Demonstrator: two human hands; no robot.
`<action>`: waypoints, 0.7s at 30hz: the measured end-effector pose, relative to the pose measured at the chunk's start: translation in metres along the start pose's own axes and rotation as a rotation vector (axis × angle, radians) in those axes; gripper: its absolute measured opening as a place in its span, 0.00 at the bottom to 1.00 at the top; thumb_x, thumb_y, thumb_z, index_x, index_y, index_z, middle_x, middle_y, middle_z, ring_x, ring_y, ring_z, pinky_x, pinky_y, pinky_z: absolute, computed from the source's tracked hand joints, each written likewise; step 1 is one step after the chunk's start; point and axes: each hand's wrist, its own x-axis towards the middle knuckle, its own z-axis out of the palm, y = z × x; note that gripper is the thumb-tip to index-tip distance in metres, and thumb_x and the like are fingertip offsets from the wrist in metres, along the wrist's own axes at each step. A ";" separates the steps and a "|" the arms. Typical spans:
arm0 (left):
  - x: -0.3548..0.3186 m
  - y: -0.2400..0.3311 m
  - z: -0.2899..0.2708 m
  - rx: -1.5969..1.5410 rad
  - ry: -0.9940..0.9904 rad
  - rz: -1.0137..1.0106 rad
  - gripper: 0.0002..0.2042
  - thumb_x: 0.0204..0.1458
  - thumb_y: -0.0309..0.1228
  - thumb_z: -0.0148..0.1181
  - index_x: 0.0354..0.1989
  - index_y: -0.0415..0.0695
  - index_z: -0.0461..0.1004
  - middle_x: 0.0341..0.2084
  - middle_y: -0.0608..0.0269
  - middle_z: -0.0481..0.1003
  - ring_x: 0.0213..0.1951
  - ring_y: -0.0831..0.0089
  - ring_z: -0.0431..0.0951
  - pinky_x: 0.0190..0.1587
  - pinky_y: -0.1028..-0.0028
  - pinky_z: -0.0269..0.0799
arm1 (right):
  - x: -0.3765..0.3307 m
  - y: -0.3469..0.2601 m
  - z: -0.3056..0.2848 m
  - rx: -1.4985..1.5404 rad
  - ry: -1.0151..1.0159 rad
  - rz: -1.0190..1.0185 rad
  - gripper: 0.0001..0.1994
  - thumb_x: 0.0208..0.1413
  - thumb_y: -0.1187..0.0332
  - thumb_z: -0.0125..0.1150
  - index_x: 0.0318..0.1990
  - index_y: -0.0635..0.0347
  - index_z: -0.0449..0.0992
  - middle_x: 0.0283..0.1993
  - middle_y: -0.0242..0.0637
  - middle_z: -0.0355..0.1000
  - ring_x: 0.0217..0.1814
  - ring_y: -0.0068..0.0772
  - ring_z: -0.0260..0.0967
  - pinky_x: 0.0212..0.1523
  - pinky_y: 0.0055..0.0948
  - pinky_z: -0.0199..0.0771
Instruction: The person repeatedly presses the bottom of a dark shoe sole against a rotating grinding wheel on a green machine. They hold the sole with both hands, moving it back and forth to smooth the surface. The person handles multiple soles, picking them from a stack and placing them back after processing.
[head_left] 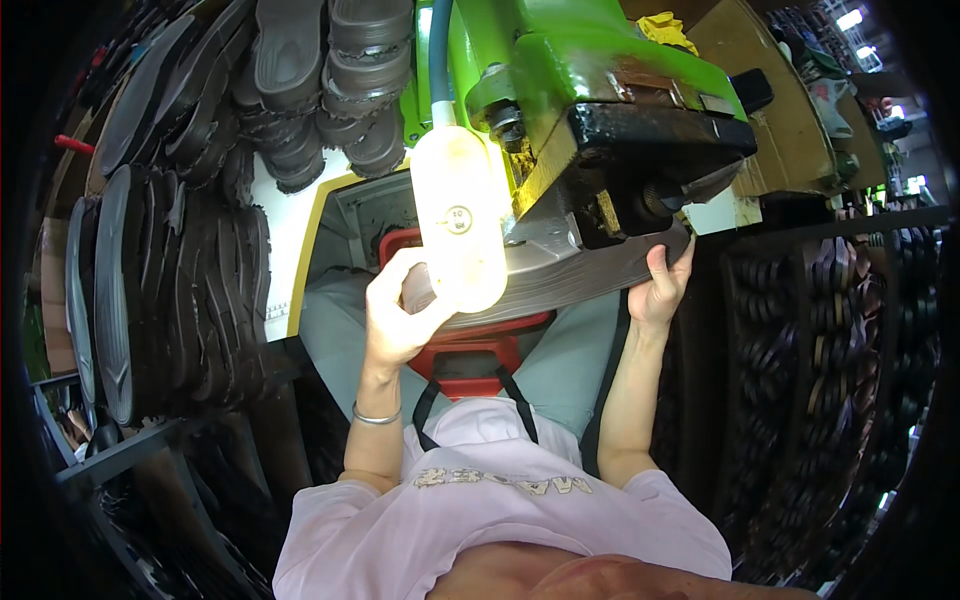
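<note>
A dark grey-brown shoe sole (570, 283) with a ridged side lies crosswise under the black head (650, 150) of a green machine (600, 45). My left hand (392, 312) grips its left end, fingers curled round it and partly hidden behind the lit lamp (458, 215). At the other end my right hand (662, 285) holds the sole, thumb on the near side and fingers round the tip. The sole's far edge is hidden beneath the machine head, so I cannot see exactly where it touches.
Stacks of grey-brown soles (185, 290) with ragged edges stand at the left, more soles (290, 55) behind them. A red stool-like frame (465, 365) sits between my knees. Racks of dark soles (815, 350) line the right. A cardboard box (775, 110) stands beyond the machine.
</note>
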 end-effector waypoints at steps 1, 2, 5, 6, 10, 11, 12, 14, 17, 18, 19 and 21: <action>0.002 -0.001 -0.001 -0.013 0.014 -0.012 0.17 0.42 0.22 0.68 0.41 0.36 0.73 0.35 0.62 0.77 0.38 0.77 0.76 0.43 0.76 0.71 | 0.002 0.000 0.001 0.000 -0.014 0.000 0.23 0.55 0.74 0.60 0.58 0.60 0.63 0.50 0.34 0.68 0.52 0.30 0.66 0.56 0.32 0.65; 0.003 -0.001 -0.002 -0.027 0.028 -0.023 0.16 0.42 0.22 0.68 0.41 0.36 0.73 0.34 0.61 0.77 0.38 0.77 0.76 0.43 0.76 0.71 | 0.001 0.002 0.001 -0.001 -0.026 0.012 0.23 0.55 0.74 0.59 0.59 0.60 0.62 0.53 0.34 0.68 0.54 0.30 0.65 0.57 0.33 0.64; 0.004 -0.002 -0.010 -0.041 0.040 -0.007 0.16 0.41 0.22 0.69 0.40 0.36 0.73 0.34 0.60 0.77 0.37 0.76 0.76 0.42 0.76 0.72 | -0.001 0.009 -0.001 0.025 -0.031 0.033 0.23 0.55 0.75 0.59 0.59 0.60 0.62 0.54 0.35 0.67 0.55 0.31 0.64 0.59 0.33 0.63; 0.003 -0.002 -0.012 -0.029 0.047 -0.008 0.16 0.41 0.23 0.69 0.40 0.36 0.73 0.34 0.60 0.77 0.37 0.76 0.77 0.42 0.76 0.72 | -0.002 0.008 0.003 0.045 -0.036 0.042 0.23 0.55 0.75 0.58 0.59 0.60 0.62 0.55 0.35 0.67 0.55 0.31 0.64 0.59 0.33 0.62; -0.001 -0.006 -0.020 -0.045 0.088 -0.013 0.16 0.40 0.23 0.68 0.40 0.36 0.74 0.33 0.60 0.77 0.36 0.75 0.77 0.41 0.75 0.72 | -0.009 0.011 0.014 0.040 -0.042 0.050 0.24 0.55 0.76 0.58 0.59 0.61 0.62 0.55 0.36 0.67 0.55 0.31 0.65 0.59 0.32 0.62; -0.004 -0.008 -0.024 -0.065 0.102 -0.014 0.16 0.40 0.23 0.68 0.40 0.36 0.74 0.33 0.60 0.77 0.36 0.74 0.77 0.41 0.75 0.72 | -0.009 0.012 0.019 0.045 -0.042 0.052 0.24 0.54 0.77 0.57 0.59 0.61 0.62 0.55 0.36 0.67 0.55 0.31 0.65 0.59 0.32 0.63; -0.006 -0.009 -0.026 -0.053 0.111 -0.015 0.17 0.40 0.22 0.67 0.41 0.36 0.73 0.33 0.60 0.77 0.37 0.74 0.77 0.42 0.75 0.72 | -0.009 0.012 0.024 0.047 -0.041 0.053 0.24 0.54 0.77 0.57 0.60 0.61 0.62 0.55 0.36 0.67 0.55 0.32 0.66 0.59 0.32 0.63; -0.010 -0.011 -0.032 -0.076 0.111 -0.044 0.17 0.40 0.23 0.67 0.41 0.36 0.73 0.34 0.60 0.77 0.37 0.74 0.77 0.42 0.76 0.72 | -0.013 0.016 0.034 0.061 0.008 0.081 0.18 0.53 0.76 0.61 0.51 0.60 0.66 0.47 0.34 0.69 0.48 0.28 0.66 0.54 0.28 0.65; -0.021 -0.017 -0.044 -0.130 0.132 -0.089 0.17 0.40 0.23 0.66 0.42 0.36 0.73 0.34 0.60 0.77 0.37 0.75 0.76 0.42 0.77 0.71 | -0.019 0.022 0.042 0.109 0.020 0.147 0.17 0.50 0.77 0.63 0.48 0.60 0.68 0.45 0.34 0.70 0.46 0.26 0.67 0.51 0.25 0.65; -0.025 -0.018 -0.047 -0.155 0.138 -0.107 0.17 0.40 0.23 0.66 0.42 0.36 0.73 0.34 0.61 0.76 0.37 0.76 0.76 0.43 0.77 0.71 | -0.022 0.024 0.044 0.113 0.013 0.162 0.18 0.50 0.77 0.64 0.49 0.60 0.67 0.45 0.34 0.71 0.47 0.26 0.67 0.51 0.25 0.65; -0.029 -0.020 -0.051 -0.179 0.143 -0.126 0.17 0.40 0.23 0.65 0.42 0.36 0.72 0.34 0.61 0.76 0.37 0.76 0.76 0.43 0.77 0.70 | -0.025 0.026 0.046 0.118 0.007 0.176 0.19 0.49 0.78 0.64 0.49 0.60 0.67 0.46 0.34 0.71 0.47 0.27 0.67 0.52 0.25 0.65; -0.038 -0.028 -0.064 -0.189 0.118 -0.168 0.17 0.40 0.23 0.65 0.42 0.36 0.72 0.34 0.61 0.76 0.37 0.76 0.75 0.44 0.78 0.69 | -0.030 0.032 0.053 0.092 0.002 0.164 0.20 0.47 0.79 0.65 0.49 0.62 0.68 0.45 0.34 0.71 0.47 0.27 0.67 0.52 0.25 0.64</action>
